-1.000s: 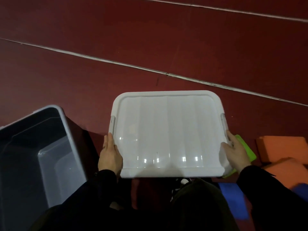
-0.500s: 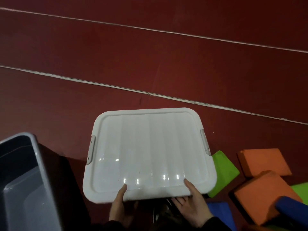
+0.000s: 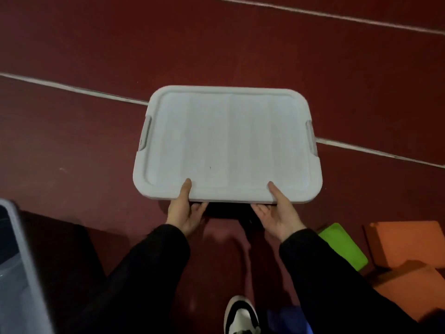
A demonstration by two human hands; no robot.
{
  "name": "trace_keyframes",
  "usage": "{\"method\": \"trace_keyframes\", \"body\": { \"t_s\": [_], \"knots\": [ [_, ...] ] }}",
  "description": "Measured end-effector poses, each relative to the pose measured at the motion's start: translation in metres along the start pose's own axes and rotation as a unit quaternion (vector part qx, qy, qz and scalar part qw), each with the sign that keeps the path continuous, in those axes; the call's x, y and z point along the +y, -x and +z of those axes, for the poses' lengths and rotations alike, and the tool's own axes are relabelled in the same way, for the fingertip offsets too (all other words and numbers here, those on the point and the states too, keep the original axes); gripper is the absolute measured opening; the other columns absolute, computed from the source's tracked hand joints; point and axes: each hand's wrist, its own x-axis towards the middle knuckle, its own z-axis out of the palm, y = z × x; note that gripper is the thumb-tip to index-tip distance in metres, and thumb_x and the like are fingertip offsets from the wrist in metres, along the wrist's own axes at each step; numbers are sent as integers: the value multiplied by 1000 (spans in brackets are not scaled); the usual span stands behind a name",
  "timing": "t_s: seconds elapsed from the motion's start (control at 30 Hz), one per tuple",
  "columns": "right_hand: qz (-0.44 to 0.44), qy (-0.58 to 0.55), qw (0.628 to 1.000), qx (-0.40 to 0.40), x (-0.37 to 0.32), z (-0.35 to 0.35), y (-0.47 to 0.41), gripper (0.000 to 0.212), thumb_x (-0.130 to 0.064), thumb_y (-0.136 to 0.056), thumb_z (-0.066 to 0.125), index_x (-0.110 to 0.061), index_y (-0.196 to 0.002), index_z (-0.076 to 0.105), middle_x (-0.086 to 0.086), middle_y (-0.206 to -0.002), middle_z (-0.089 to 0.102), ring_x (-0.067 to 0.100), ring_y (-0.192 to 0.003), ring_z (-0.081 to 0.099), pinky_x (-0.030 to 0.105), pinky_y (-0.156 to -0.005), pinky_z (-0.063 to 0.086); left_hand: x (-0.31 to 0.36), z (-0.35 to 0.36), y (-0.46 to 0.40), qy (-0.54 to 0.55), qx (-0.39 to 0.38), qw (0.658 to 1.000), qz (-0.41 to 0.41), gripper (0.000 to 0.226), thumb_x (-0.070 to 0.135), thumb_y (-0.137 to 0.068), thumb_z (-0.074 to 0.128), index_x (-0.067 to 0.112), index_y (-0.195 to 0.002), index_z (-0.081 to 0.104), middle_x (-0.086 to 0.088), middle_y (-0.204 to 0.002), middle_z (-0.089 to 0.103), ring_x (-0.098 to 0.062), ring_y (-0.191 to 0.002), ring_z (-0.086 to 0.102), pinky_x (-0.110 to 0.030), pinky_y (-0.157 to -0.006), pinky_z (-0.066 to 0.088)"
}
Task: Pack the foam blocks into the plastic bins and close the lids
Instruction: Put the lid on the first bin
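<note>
Raised since earlier, the white rectangular plastic lid (image 3: pixel 227 143) extends beyond left hand (image 3: pixel 185 213) and right hand (image 3: pixel 277 214), both pinching its near edge.

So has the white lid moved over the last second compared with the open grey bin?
Yes. The white lid, gripped by both hands at its near edge, now sits farther right of and beyond the grey bin; earlier they were nearly adjacent.

You stand on a dark red floor (image 3: pixel 96 145). Two pale lines (image 3: pixel 72 88) cross it at a slant from the left to the far right, one nearer and one farther off. Near the bottom edge, a little right of centre, you see a black-and-white shoe (image 3: pixel 240 315) planted on that floor.
</note>
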Motion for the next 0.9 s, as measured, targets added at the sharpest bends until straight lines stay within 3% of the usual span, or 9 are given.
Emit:
{"method": "trace_keyframes", "body": {
  "t_s": [0.2,0.3,0.33,0.4,0.5,0.57,0.67,0.77,0.9],
  "knots": [
    [-20,24,999,10,-42,56,-54,53,-28,-89,79,-11,-133,55,13,-127,58,30,-120,64,44,-102,54,34,62,-51,-53,7,996,65,51,38,-90,75,16,-132,59,-5,-124,71,-20,-95,73,-33,-75,61],
    [-39,37,999,0,-63,74,-92,53,-31,-85,82,-17,-132,60,11,-129,66,29,-114,68,41,-88,60,40,86,-82,-105,7,992,63,55,49,-89,72,21,-134,55,2,-121,67,-16,-92,65,-32,-80,58],
    [-51,28,998,0,-70,83,-103,57,-31,-84,83,-17,-134,60,12,-134,64,30,-115,68,41,-85,60,45,94,-90,-117,-13,991,58,58,52,-89,71,22,-136,53,3,-125,66,-16,-100,66,-36,-86,56],
    [-70,-7,997,-9,-75,99,-117,72,-31,-86,81,-14,-147,47,14,-152,47,33,-129,58,44,-96,56,58,104,-94,-166,-69,982,50,61,54,-90,69,23,-139,52,1,-132,66,-22,-118,65,-45,-88,53],
    [-55,-22,998,-24,-51,98,-102,81,-35,-96,69,-15,-160,24,11,-165,26,30,-145,41,46,-118,38,57,96,-68,-281,-88,955,22,43,57,-90,66,29,-123,62,7,-120,70,-13,-108,65,-42,-92,55],
    [-26,35,999,-30,-27,80,-81,65,-33,-99,64,-18,-155,35,8,-160,38,27,-136,51,43,-113,42,40,82,-42,-332,-63,941,33,30,52,-96,61,32,-118,62,12,-115,66,-6,-105,60,-38,-95,48],
    [-13,120,992,-46,-2,66,-43,45,-30,-102,60,-19,-145,51,3,-142,60,21,-118,63,36,-95,51,31,62,-2,-378,-24,920,105,19,33,-103,55,20,-113,66,0,-105,67,-13,-93,61,-34,-80,46],
    [-15,211,975,-72,15,69,7,31,-30,-103,58,-17,-130,64,1,-129,70,17,-114,65,31,-90,52,39,33,48,-421,-5,893,162,16,27,-103,55,18,-108,67,-2,-94,67,-17,-88,61,-35,-77,48],
    [-30,318,943,-95,57,81,80,21,-27,-103,58,-16,-117,69,2,-119,73,15,-101,68,27,-85,52,64,-26,142,-452,8,862,229,23,25,-103,54,14,-121,64,-2,-108,70,-14,-92,68,-31,-83,51]
  ]
}}
